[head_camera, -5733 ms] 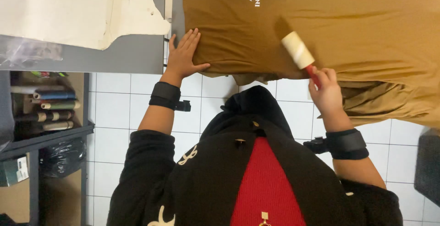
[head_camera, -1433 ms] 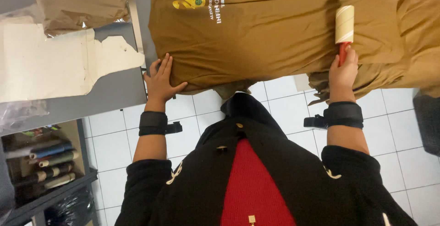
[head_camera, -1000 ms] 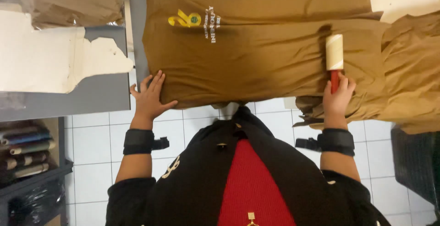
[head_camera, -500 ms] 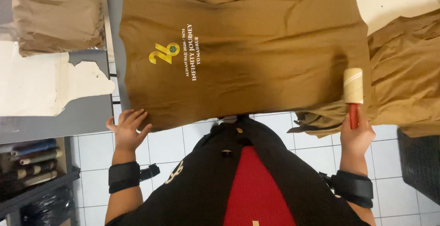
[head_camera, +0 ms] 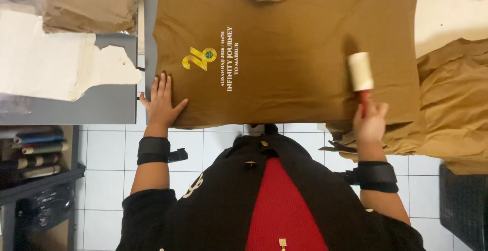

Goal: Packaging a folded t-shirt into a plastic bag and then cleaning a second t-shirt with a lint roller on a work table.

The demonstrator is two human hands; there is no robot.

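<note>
My right hand (head_camera: 370, 121) is closed around the red handle of a lint roller (head_camera: 361, 71), its pale paper cylinder lying on the soft, smooth brown shirt (head_camera: 290, 52) near the shirt's right side. My left hand (head_camera: 161, 101) lies flat with fingers spread, pressing the shirt's near left corner at the near edge of the grey surface (head_camera: 101, 106). The shirt bears a yellow emblem and white lettering, a rumpled brown cloth pile (head_camera: 452, 103) lies at the surface's right, and white floor tiles (head_camera: 107, 152) show below.

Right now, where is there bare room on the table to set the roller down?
Free: the pale tabletop strip above the heaped brown cloth, and the grey surface below the torn white paper. Crowded: the flat brown printed shirt under both hands.
</note>
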